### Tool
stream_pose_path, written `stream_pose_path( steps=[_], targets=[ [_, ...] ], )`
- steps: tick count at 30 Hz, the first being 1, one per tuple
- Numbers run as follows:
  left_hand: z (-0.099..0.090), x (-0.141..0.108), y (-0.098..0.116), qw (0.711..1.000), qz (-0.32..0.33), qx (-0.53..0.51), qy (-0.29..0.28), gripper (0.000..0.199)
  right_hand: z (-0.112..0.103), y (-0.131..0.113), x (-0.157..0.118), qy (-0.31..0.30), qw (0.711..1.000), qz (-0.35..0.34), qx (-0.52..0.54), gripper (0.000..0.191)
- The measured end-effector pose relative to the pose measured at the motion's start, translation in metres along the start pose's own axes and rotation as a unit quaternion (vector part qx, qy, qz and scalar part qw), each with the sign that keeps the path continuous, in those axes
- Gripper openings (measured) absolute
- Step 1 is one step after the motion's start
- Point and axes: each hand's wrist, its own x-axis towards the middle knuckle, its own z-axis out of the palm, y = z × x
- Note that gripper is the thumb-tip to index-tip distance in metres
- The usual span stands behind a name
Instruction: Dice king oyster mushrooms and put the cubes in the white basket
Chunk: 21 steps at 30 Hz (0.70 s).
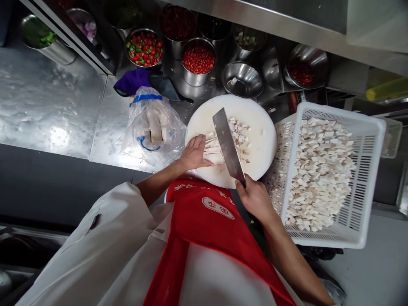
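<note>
My right hand (255, 197) is closed around the handle of a cleaver (228, 144), whose broad blade slants across a round white cutting board (266, 153). Long pale strips (213, 151), which look like king oyster mushroom, lie to the left of the blade. My left hand (194, 152) rests flat on their left end, its fingers stretched out and the thumb apart. Small diced pieces (240, 136) are scattered to the right of the blade. Beside the board on the left, a clear plastic bag (153, 127) contains whole pale mushrooms (155, 125).
A white plastic basket (371, 187) at right holds a heap of diced pieces (321, 174). Behind the board stand a steel bowl (242, 80) and metal pots of chopped red chillies (198, 59) and mixed peppers (145, 49). A purple cloth (132, 82) lies beyond the bag.
</note>
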Motion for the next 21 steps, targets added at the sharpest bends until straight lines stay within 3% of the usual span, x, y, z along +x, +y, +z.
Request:
stream_pose_path(
  steps=[2, 4, 7, 10, 14, 18, 21],
  targets=[
    [0.003, -0.005, -0.005, 1.000, 0.010, 0.015, -0.002, 0.120, 0.004, -0.003, -0.003, -0.041, 0.999, 0.012, -0.018, 0.028],
    [0.008, -0.007, -0.006, 0.999, 0.029, 0.032, -0.003, 0.114, 0.016, -0.008, 0.011, -0.067, 0.996, 0.032, -0.039, 0.025],
    [0.011, -0.008, -0.004, 0.998, 0.045, 0.044, 0.007, 0.105, 0.036, -0.013, 0.046, -0.061, 0.996, 0.047, -0.048, 0.026],
    [0.009, -0.008, -0.002, 0.998, 0.042, 0.041, 0.009, 0.105, 0.040, -0.012, 0.062, -0.040, 0.998, 0.034, -0.034, 0.028],
    [0.004, -0.016, -0.009, 0.998, 0.048, -0.007, 0.037, 0.108, 0.023, -0.008, 0.031, -0.012, 1.000, 0.018, -0.013, 0.030],
    [0.005, -0.022, -0.024, 0.990, 0.121, -0.061, 0.044, 0.071, 0.017, -0.012, 0.005, -0.018, 1.000, -0.002, -0.001, 0.027],
    [0.009, -0.020, -0.030, 0.985, 0.156, -0.064, 0.030, 0.049, 0.031, -0.020, 0.023, -0.053, 0.998, 0.021, -0.031, 0.025]
  ],
)
